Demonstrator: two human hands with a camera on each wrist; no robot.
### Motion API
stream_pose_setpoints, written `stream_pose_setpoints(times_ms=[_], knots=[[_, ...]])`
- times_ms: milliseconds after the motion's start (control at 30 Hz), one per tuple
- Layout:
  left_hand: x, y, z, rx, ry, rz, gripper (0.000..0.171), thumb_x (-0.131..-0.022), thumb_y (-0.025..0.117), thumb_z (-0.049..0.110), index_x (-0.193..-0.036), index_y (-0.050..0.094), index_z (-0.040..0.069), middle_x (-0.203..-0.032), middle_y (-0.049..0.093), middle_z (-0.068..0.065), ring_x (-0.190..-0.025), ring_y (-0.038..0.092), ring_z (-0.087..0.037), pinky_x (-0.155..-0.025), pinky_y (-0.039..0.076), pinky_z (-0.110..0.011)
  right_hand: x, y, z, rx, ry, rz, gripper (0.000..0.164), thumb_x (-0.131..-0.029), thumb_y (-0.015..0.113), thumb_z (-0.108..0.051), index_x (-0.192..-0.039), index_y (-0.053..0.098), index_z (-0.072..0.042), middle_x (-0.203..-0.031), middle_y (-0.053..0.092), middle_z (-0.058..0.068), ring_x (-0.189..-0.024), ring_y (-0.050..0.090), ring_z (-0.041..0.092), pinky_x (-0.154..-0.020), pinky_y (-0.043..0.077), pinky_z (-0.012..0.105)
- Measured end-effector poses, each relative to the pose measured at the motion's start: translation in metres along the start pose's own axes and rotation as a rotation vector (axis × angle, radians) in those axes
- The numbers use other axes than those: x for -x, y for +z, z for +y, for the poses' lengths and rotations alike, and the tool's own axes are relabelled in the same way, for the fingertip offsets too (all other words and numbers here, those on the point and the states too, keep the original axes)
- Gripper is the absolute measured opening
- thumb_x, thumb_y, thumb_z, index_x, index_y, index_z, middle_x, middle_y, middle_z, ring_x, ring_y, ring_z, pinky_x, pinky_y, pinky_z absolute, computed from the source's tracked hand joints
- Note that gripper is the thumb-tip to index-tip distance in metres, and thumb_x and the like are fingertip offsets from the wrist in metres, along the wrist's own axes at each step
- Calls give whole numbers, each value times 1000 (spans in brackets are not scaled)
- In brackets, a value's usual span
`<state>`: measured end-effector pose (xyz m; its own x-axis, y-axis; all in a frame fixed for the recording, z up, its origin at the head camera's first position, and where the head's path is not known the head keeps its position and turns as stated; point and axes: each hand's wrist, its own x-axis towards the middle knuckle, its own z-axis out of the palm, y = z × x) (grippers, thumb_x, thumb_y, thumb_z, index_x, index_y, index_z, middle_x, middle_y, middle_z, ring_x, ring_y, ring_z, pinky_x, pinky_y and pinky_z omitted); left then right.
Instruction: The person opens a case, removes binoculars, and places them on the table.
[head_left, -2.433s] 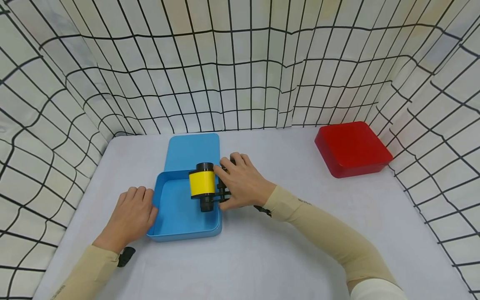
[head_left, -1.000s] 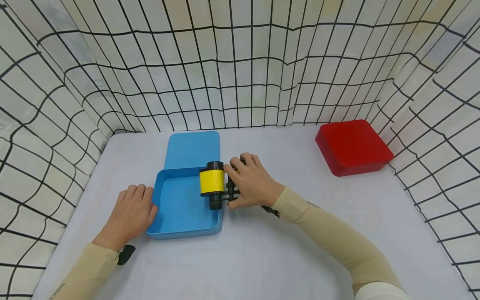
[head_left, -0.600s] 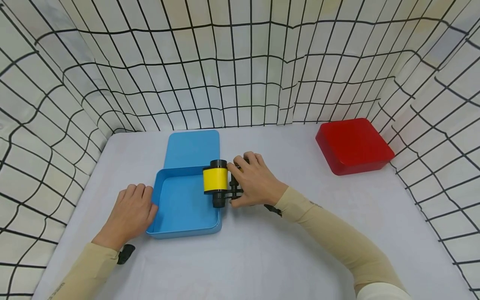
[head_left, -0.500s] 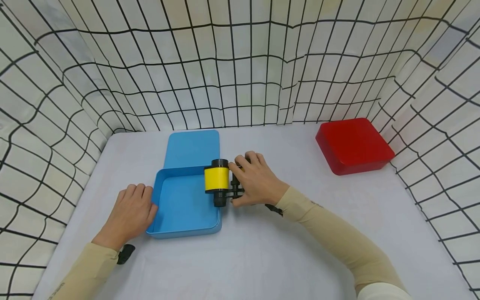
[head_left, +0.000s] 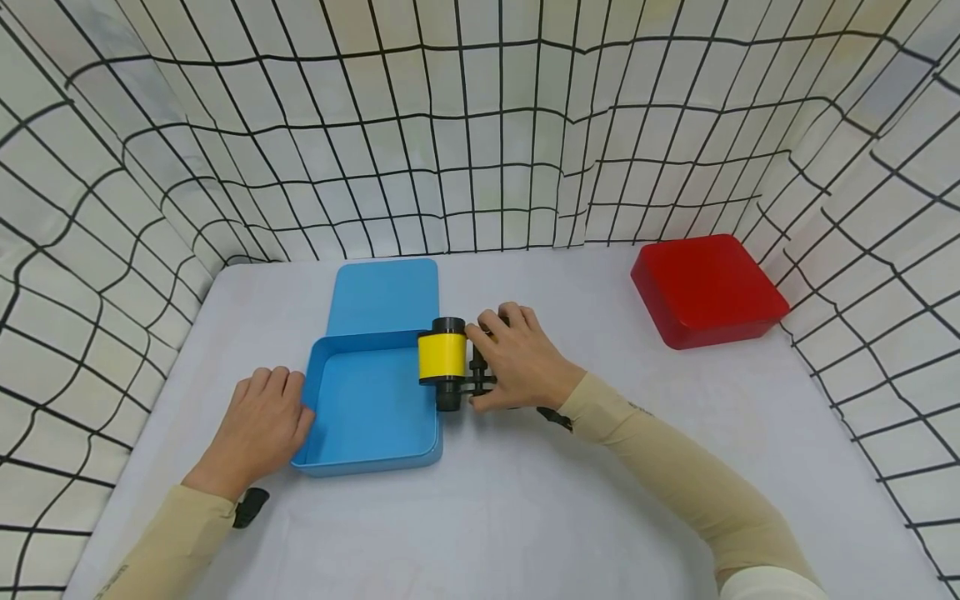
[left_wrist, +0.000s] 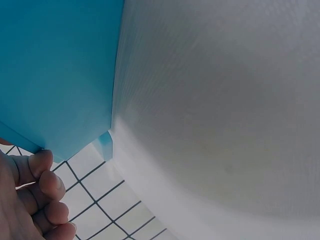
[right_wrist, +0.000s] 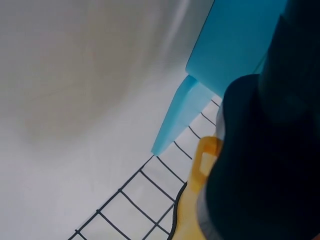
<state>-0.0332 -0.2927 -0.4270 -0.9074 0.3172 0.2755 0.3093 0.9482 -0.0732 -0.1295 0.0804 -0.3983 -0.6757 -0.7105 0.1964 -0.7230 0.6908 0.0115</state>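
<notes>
Yellow and black binoculars [head_left: 442, 357] are in my right hand [head_left: 525, 362], which grips their right barrel. Their left barrel is over the right rim of an open blue box [head_left: 360, 404]. Most of the right barrel is hidden behind my fingers. In the right wrist view the binoculars [right_wrist: 255, 165] loom dark and close, beside the blue box wall [right_wrist: 230, 45]. My left hand [head_left: 258, 429] holds the left wall of the box, its fingers curled at the rim. The left wrist view shows those fingers [left_wrist: 47, 185] against the box's edge.
Behind the box lies its flat blue lid [head_left: 384, 296]. A red box [head_left: 712, 292] sits at the back right of the white table [head_left: 525, 517]. Black wire grid [head_left: 480, 142] with white sheeting behind it surrounds the back and sides.
My right hand has carried the binoculars to the right, from above the inside of the blue box to its right rim. The left hand and the box stay in place.
</notes>
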Motion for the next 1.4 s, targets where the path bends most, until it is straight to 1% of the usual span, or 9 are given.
stream_pose_setpoints(times_ms=[167, 300, 633, 933, 1200, 1400], knots=[[-1, -1, 0, 6, 1, 1, 20, -90, 56, 15, -94, 50, -3, -83, 48, -15, -82, 42, -32, -72, 34, -45, 2, 2, 3, 2, 9, -10, 94, -68, 78, -73, -138, 53, -15, -124, 54, 7, -121, 45, 35, -106, 39, 53], [-1, -2, 1, 7, -1, -4, 20, -90, 56, 15, -94, 50, -3, -84, 48, -16, -83, 42, -32, -73, 35, -46, 5, 3, 7, 9, 21, -35, 96, -68, 77, -74, -139, 53, -15, -126, 53, 7, -123, 45, 36, -108, 38, 53], [-1, -1, 0, 3, 4, 2, 20, -90, 56, 15, -95, 50, -4, -84, 49, -17, -84, 42, -33, -74, 36, -47, 10, 5, 14, 46, 24, -49, 95, -68, 76, -75, -138, 53, -15, -125, 54, 7, -122, 45, 36, -106, 39, 53], [-1, 0, 0, 6, 1, 4, 19, -89, 55, 15, -93, 50, -3, -83, 48, -16, -83, 42, -33, -72, 35, -46, 17, 9, 15, 58, 23, -88, 92, -70, 75, -75, -136, 53, -16, -125, 54, 7, -121, 46, 35, -106, 40, 52], [0, -1, 0, 9, -11, -9, 21, -90, 54, 15, -97, 51, -4, -86, 50, -17, -86, 43, -34, -74, 36, -48, 21, 16, 16, 60, 18, -113, 90, -70, 74, -74, -136, 53, -16, -126, 55, 7, -122, 46, 35, -108, 40, 53], [-1, 0, 0, 7, -1, 5, 21, -89, 56, 15, -97, 51, -4, -86, 51, -18, -85, 43, -34, -72, 36, -46, 23, 20, 15, 57, 11, -116, 90, -70, 73, -74, -136, 54, -16, -124, 55, 7, -120, 47, 34, -106, 41, 52]])
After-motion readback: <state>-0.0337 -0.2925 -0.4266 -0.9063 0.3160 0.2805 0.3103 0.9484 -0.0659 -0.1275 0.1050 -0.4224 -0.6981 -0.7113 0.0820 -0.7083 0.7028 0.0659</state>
